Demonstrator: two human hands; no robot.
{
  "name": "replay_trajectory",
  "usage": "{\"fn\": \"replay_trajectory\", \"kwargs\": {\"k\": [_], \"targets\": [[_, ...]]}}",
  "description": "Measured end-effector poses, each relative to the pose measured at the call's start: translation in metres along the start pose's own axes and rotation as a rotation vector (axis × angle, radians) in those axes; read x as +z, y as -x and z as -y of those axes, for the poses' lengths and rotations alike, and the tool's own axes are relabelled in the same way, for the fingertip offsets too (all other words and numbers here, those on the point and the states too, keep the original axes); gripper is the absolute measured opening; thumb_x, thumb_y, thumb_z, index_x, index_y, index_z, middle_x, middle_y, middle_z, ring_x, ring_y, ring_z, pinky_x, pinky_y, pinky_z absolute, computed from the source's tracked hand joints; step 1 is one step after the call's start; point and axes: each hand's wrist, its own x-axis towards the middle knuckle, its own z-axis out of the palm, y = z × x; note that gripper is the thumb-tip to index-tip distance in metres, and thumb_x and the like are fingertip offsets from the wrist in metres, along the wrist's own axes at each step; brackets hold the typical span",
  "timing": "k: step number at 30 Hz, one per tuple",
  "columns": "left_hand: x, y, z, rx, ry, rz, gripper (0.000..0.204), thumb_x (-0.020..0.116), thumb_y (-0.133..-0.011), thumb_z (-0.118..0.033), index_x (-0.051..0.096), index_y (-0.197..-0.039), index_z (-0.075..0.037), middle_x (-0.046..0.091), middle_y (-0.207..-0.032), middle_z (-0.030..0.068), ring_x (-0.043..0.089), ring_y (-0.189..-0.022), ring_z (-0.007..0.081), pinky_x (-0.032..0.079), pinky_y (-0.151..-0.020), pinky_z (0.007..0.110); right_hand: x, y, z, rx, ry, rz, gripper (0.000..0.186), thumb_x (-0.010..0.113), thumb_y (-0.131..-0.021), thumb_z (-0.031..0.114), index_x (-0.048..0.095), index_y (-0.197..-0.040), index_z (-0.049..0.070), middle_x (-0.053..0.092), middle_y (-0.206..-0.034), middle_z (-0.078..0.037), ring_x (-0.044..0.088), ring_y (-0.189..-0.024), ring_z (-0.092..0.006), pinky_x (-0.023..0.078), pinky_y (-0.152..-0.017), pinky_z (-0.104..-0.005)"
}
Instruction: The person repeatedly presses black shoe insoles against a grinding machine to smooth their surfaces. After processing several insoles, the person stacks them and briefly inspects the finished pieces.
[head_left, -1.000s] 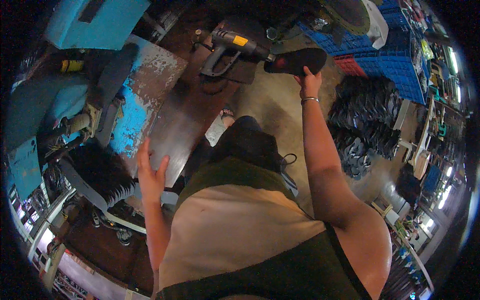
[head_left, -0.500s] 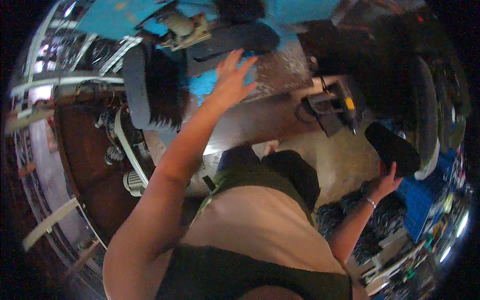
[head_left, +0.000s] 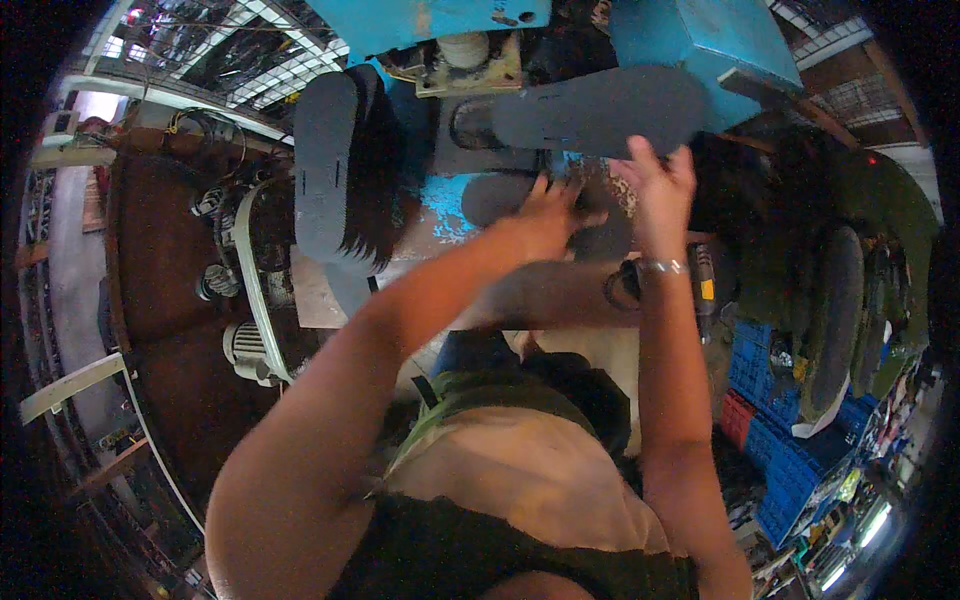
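Hands, left (head_left: 548, 218) and right (head_left: 660, 195), have drawn closer together by grey soles (head_left: 610, 108).

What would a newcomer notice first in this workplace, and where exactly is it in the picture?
Probably the large dark grey sole at the upper centre, in front of the bright blue machine, with the right grip close to its lower edge. Next, the eye may go to the row of dark soles at the upper left, then to the blue crates at the lower right.
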Motion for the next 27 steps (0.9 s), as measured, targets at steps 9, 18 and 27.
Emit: {"fn": "replay_trajectory", "kwargs": {"k": [9, 18, 27], "targets": [[0.044, 0.129, 0.035, -0.337, 0.23, -0.057, 0.097, 0.092, -0.082, -0.033, 0.043, -0.164, -0.048, 0.015, -0.181, 0.0138, 0.015, -0.167, 0.0415, 0.013, -0.128, 0.074, 0.016, -0.07, -0.118, 0.281, 0.06, 0.065, 0.035, 0.072, -0.102, 0.006, 0.056, -0.134, 0.005, 0.071, -0.122, -0.014, 0.077, -0.094, -0.0309, 0.069, -0.08, -0.0423], [0.056, 0.136, 0.029, -0.365, 0.191, -0.214, 0.087, 0.089, -0.084, -0.025, 0.051, -0.16, -0.044, 0.025, -0.177, 0.0144, 0.023, -0.164, 0.0394, 0.016, -0.132, 0.065, 0.027, -0.068, -0.121, 0.288, 0.072, 0.025, 0.036, 0.072, -0.102, 0.004, 0.054, -0.133, 0.005, 0.069, -0.126, -0.016, 0.077, -0.099, -0.0371, 0.069, -0.084, -0.0479], [0.009, 0.264, 0.004, -0.301, 0.537, -0.618, 0.08, 0.098, -0.068, -0.028, 0.072, -0.142, -0.021, 0.051, -0.157, 0.0192, 0.05, -0.142, 0.0422, 0.043, -0.118, 0.054, 0.029, -0.072, -0.132, 0.285, 0.006, -0.039, 0.044, 0.073, -0.101, 0.003, 0.051, -0.138, 0.004, 0.069, -0.126, -0.02, 0.077, -0.092, -0.0383, 0.07, -0.074, -0.0478]]}}
